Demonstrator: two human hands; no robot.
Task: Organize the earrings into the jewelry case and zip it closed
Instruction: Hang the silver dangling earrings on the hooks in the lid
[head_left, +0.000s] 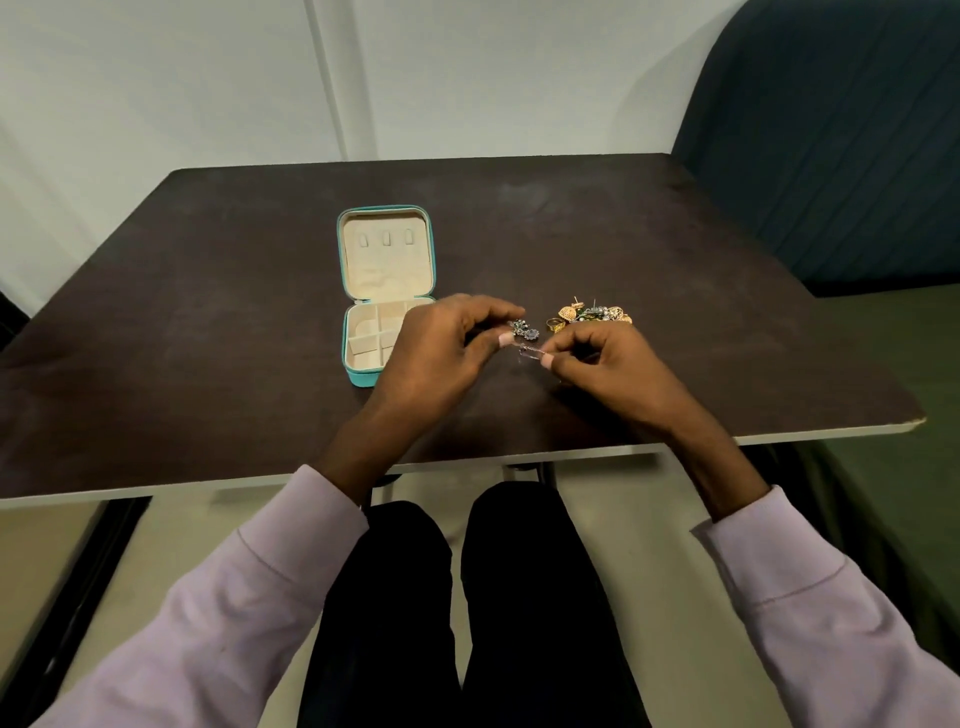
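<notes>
A teal jewelry case lies open on the dark table, its cream lid flat behind and its divided tray nearest me. My left hand covers the tray's right side and pinches a dark silver flower earring between thumb and fingers. My right hand is just to its right, fingertips closed on a thin silver piece below that earring; whether the two pieces are joined I cannot tell. A small heap of gold and silver earrings sits behind my right hand.
The dark table has a pale front edge close to my lap. A blue upholstered seat stands at the back right, beyond the table's corner. A white wall runs behind.
</notes>
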